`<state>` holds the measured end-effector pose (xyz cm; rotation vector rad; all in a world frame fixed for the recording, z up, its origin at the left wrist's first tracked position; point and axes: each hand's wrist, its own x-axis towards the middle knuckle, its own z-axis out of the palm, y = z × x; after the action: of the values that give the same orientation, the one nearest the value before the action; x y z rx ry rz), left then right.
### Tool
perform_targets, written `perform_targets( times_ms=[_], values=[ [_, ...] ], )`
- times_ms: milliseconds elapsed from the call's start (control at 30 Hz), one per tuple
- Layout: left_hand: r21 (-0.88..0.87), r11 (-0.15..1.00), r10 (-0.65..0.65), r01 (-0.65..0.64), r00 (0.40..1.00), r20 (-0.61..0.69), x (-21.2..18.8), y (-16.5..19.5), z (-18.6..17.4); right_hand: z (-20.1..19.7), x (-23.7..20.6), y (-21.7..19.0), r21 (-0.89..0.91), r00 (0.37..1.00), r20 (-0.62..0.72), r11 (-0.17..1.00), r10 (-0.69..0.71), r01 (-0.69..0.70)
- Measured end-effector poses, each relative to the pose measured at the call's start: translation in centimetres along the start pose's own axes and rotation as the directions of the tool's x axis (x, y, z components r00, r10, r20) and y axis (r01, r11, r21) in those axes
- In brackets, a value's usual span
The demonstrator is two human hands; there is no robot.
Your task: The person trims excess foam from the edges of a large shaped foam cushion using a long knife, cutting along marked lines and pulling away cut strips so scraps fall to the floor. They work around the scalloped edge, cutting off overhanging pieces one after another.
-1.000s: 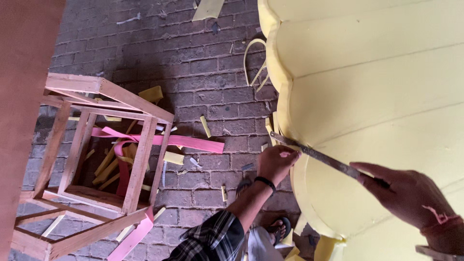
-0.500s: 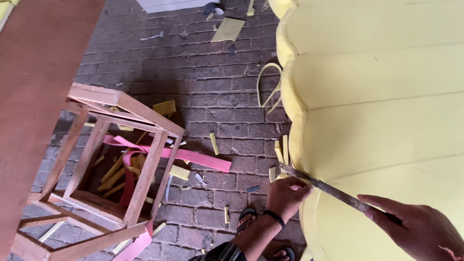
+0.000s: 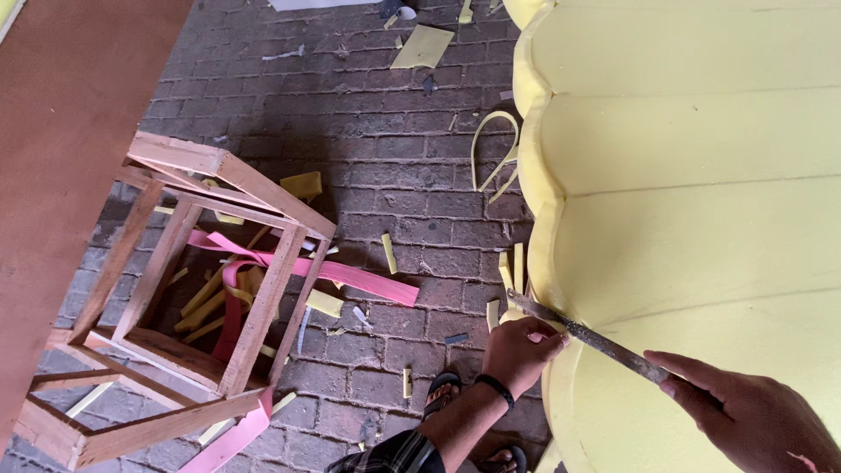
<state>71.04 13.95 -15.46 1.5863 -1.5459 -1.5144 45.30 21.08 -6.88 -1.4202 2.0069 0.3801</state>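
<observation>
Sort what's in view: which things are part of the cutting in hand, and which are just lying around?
In use:
- yellow foam slab, scalloped edge
- long blade laid across that edge
- right hand on the blade's handle end
- left hand gripping the foam edge by the blade tip

Lying about:
- wooden frame
- pink strip
- foam offcuts on the brick floor

One head camera looks steeply down (close) over the brick floor [image 3: 385, 175].

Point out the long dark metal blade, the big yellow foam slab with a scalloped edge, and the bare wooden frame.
Long dark metal blade [image 3: 583, 334], head view, middle of the blade.
Big yellow foam slab [image 3: 692, 193], head view, flat top face.
Bare wooden frame [image 3: 263, 302], head view, near upright post.
</observation>
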Motion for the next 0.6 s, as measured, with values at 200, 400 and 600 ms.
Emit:
perform_targets(
  times_ms=[200,400,600],
  values=[
    [-0.063,0.996,-0.065,0.068,0.997,0.038,0.1,-0.8,0.3,0.9,0.4,0.0,0.027,0.992,-0.121,0.999,-0.033,0.036],
    [-0.060,0.998,0.022,-0.022,1.000,0.009,0.6,-2.3,1.1,-0.3,-2.1,-1.4,0.041,0.912,-0.342,0.966,-0.225,0.254],
    [-0.164,0.984,-0.059,0.065,0.997,0.044,-0.4,-3.9,1.9,-2.0,-6.4,-2.4,0.042,0.898,-0.376,0.964,-0.229,0.264]
  ],
)
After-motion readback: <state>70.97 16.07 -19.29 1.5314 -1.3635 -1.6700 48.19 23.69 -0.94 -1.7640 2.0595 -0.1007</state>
